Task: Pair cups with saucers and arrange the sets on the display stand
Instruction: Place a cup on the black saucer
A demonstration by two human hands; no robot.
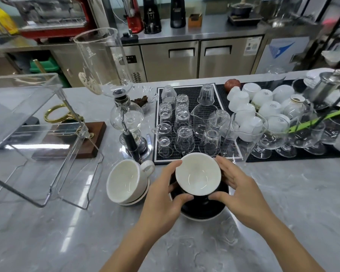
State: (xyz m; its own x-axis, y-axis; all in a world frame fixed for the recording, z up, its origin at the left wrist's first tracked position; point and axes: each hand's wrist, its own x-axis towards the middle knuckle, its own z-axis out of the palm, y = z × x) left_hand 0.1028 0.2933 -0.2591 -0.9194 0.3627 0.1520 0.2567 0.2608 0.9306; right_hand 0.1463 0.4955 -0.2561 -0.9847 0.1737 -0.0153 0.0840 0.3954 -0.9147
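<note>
A black cup with a white inside (198,174) sits on a black saucer (202,212) on the grey counter, at the centre. My left hand (163,195) grips the cup's left side, thumb at the front and fingers at the rim. My right hand (238,185) grips its right side the same way. Just left of them a white cup (126,181), handle to the right, rests on a white saucer (137,200). At the far left stands a clear acrylic display stand (28,122) on a wire frame.
Behind the cups is a glass siphon coffee maker (126,114). A black mat (186,122) holds several upturned glasses. To its right lie several upturned white cups (263,103) and stemmed glasses (271,138). Steel cabinets line the back.
</note>
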